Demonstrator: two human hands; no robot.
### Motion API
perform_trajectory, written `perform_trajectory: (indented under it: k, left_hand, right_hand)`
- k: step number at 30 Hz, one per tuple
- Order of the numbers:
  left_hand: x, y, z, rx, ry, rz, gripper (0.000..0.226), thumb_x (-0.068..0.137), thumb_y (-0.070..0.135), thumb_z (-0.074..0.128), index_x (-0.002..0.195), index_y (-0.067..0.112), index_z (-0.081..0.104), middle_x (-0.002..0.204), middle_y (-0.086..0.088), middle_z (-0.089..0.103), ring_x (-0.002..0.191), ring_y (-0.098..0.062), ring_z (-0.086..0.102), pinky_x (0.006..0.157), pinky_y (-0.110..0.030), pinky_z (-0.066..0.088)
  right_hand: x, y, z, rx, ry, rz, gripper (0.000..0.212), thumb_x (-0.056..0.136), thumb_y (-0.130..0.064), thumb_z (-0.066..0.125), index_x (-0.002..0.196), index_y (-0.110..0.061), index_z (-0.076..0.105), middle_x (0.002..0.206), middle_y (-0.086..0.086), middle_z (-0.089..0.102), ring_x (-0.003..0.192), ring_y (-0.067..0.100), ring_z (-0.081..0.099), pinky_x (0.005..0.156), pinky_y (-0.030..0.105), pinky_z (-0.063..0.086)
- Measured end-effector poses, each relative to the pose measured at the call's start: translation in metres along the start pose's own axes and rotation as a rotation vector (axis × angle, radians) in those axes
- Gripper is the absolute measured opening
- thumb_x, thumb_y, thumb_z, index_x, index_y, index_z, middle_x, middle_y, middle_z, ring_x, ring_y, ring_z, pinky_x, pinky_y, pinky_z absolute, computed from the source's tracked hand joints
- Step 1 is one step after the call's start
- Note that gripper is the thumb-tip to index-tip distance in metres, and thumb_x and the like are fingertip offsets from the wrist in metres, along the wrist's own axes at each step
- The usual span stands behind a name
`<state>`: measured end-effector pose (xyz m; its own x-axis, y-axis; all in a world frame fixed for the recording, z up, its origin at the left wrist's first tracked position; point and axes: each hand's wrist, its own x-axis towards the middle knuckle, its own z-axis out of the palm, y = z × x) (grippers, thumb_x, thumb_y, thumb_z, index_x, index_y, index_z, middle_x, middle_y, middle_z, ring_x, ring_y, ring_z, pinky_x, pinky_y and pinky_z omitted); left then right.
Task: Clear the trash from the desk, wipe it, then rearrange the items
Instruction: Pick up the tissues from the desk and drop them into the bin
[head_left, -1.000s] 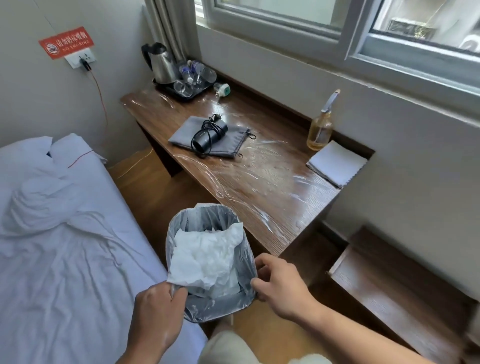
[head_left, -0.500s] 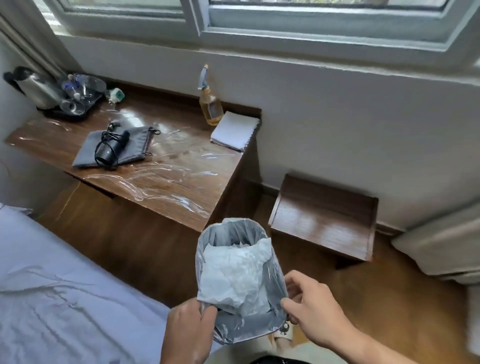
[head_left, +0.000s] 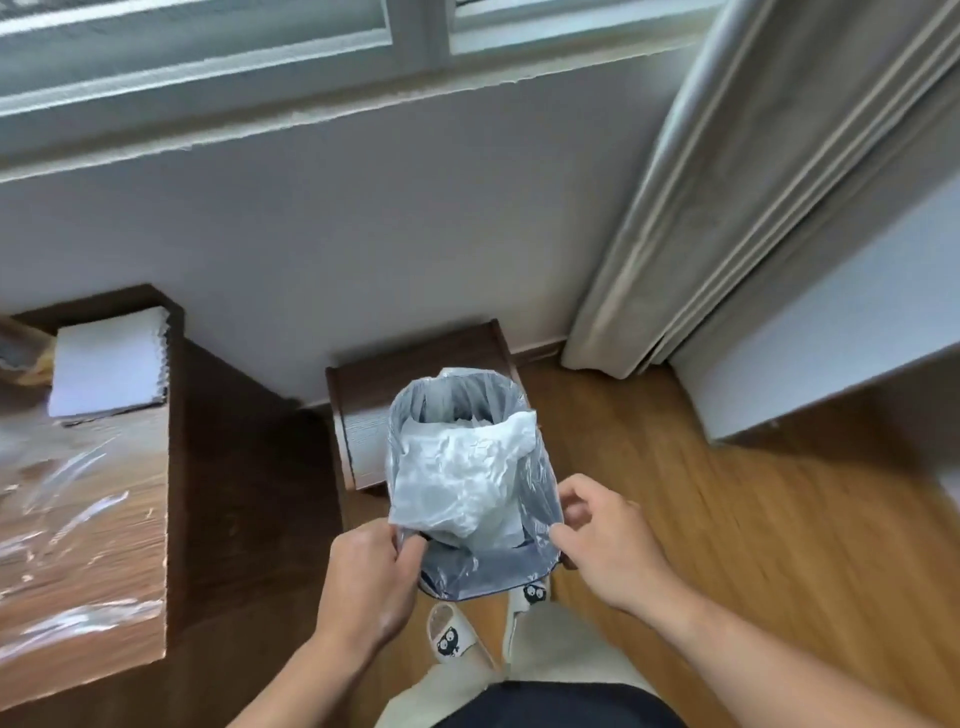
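Both hands carry the bin (head_left: 470, 483) away from the table (head_left: 83, 509), now swung to nine o'clock; left hand (head_left: 371, 577) and right hand (head_left: 605, 545) each pinch its rim, crumpled paper (head_left: 460, 473) inside, suggesting trash-clearing is nearly finished and wiping comes next.

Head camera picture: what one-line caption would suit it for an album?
Both hands, left and right, hold a lined trash bin stuffed with crumpled white paper above the wooden floor.

Trash bin (head_left: 470, 519): small, grey-lined, held off floor, tilted. Contents: crumpled white trash (head_left: 462, 473). Desk (head_left: 78, 519): wooden, at left.
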<state>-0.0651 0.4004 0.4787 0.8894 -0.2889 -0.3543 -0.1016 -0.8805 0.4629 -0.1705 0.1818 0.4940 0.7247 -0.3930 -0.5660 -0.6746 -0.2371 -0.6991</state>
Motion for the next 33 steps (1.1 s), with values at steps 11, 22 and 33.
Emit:
perform_trajectory:
  k: [11, 22, 33]
  left_hand:
    - [0.127, 0.161, 0.089, 0.035, -0.127, 0.14, 0.046, 0.089, 0.019, 0.06, 0.049, 0.013, 0.039, 0.05, 0.002, 0.049, 0.048, -0.012, 0.042, 0.048, -0.025, 0.03]
    - [0.249, 0.214, 0.227, -0.156, -0.394, -0.075, 0.055, 0.075, 0.074, 0.064, 0.074, 0.019, 0.063, 0.072, 0.005, 0.07, 0.071, -0.01, 0.064, 0.063, -0.027, 0.049]
    - [0.307, 0.103, 0.326, -0.072, -0.429, -0.193, 0.017, 0.082, 0.044, 0.073, 0.076, 0.03, 0.067, 0.07, 0.013, 0.072, 0.068, 0.003, 0.068, 0.073, -0.015, 0.053]
  right_hand:
    - [0.102, 0.074, -0.119, 0.161, 0.221, 0.133, 0.036, 0.087, -0.011, 0.064, 0.096, -0.045, 0.056, 0.087, -0.018, 0.073, 0.071, 0.016, 0.073, 0.061, 0.043, 0.062]
    - [0.29, 0.163, -0.192, -0.036, 0.268, 0.223, 0.037, 0.092, -0.003, 0.062, 0.097, -0.039, 0.057, 0.082, -0.028, 0.063, 0.075, 0.002, 0.063, 0.062, 0.022, 0.057]
    - [0.484, 0.294, -0.103, -0.15, 0.273, 0.315, 0.036, 0.091, -0.001, 0.054, 0.103, -0.035, 0.057, 0.092, -0.013, 0.07, 0.078, 0.016, 0.067, 0.059, 0.031, 0.056]
